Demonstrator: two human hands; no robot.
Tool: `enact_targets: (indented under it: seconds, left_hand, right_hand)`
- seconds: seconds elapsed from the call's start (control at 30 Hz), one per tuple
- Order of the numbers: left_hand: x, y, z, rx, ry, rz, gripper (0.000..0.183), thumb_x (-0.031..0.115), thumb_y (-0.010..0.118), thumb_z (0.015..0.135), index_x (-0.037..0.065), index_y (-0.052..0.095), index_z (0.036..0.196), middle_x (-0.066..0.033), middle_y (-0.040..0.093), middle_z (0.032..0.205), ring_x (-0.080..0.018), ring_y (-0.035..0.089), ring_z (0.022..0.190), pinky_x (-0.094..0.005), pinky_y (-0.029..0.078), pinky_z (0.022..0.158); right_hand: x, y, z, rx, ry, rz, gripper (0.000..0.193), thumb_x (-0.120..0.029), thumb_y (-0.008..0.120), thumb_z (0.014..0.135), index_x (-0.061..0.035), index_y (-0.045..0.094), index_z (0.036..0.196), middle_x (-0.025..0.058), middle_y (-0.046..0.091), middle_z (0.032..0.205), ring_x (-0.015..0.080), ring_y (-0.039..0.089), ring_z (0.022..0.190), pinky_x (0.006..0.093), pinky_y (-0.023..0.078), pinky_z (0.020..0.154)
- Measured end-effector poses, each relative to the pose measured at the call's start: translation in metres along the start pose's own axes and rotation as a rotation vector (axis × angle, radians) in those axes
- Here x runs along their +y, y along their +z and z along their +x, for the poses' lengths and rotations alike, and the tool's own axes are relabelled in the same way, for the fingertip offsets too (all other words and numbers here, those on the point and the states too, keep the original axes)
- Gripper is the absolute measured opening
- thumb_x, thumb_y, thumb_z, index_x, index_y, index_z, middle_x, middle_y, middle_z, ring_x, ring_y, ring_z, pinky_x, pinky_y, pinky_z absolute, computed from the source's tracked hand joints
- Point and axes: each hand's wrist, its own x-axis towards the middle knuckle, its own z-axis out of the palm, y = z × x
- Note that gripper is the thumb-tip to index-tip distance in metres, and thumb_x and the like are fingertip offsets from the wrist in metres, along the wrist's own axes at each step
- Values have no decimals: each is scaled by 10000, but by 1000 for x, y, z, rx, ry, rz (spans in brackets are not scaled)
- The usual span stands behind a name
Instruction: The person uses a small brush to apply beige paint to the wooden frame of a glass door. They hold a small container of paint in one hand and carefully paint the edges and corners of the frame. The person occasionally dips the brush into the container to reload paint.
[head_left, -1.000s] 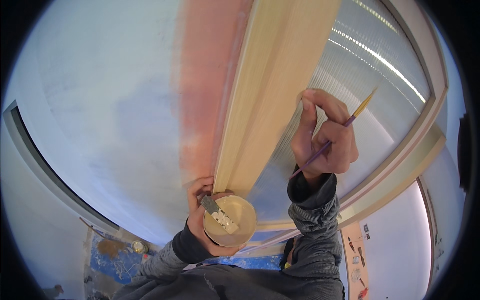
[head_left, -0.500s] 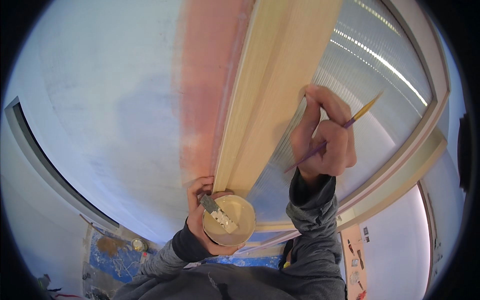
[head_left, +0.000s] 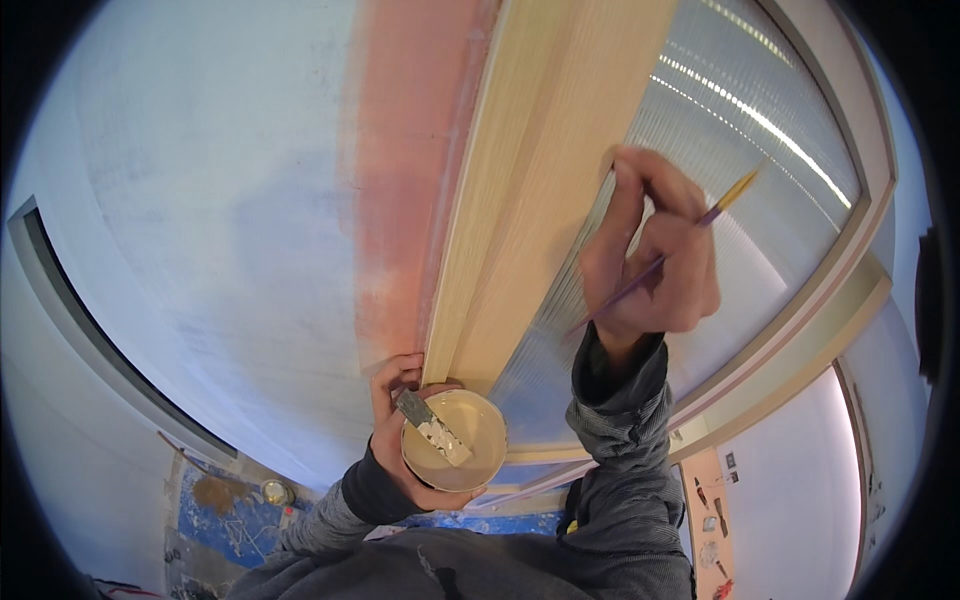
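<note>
My left hand (head_left: 384, 402) is wrapped round a round tub (head_left: 407, 470) of cream-coloured paste or paint, close below the lower end of the wooden trim (head_left: 520, 220). Across the tub's rim lies a flat grey strip-like tool (head_left: 434, 428), smeared with pale paste. A thin purple paintbrush (head_left: 709, 214) with yellow bristles is tucked in the fingers of my right hand (head_left: 660, 260), bristles up and to the right. Thumb and forefinger of that hand are pinched together at the trim's right edge; whether anything is between them I cannot make out.
Left of the trim runs a pink-red band (head_left: 405, 190) on a pale blue-white wall (head_left: 230, 120). Ribbed translucent panelling (head_left: 760, 130) lies to its right. Below are a blue floor covering (head_left: 230, 530), a small can (head_left: 277, 491) and a board with several tools (head_left: 708, 540).
My right hand has shifted slightly up along the trim's edge, the brush turning a little with it. My left hand still holds the tub.
</note>
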Motion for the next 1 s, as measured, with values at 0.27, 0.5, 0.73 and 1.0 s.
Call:
enact_targets:
  seconds: [0.27,0.5,0.73,1.0]
  left_hand:
    - [5,6,-1,86,-90,-152,862,378,909,482,-61,637,1173,-208,315,1374,-337,373,1289,-450,346,1075]
    - [5,5,-1,96,-62,-134,846,370,905,485,-56,643,1167,-208,322,1369,-342,373,1292,-452,342,1078]
    - [7,7,0,104,-79,-143,833,361,906,482,-44,646,1163,-212,330,1361,-346,376,1290,-449,346,1066]
    - [10,9,2,102,-69,-121,808,354,905,496,-34,649,1157,-206,361,1348,-343,375,1296,-455,355,1068]
  right_hand:
    - [0,3,-5,41,23,49,413,139,693,845,-25,342,702,254,723,864,244,717,701,294,590,639]
    - [1,6,-1,52,11,31,410,140,697,845,-18,345,706,263,720,863,243,715,700,297,594,643]
    - [1,6,6,47,42,24,407,146,697,844,-11,348,708,262,721,866,237,713,695,294,595,653]
    - [2,5,8,57,72,52,416,133,698,855,-7,336,704,255,720,859,232,713,709,299,595,671]
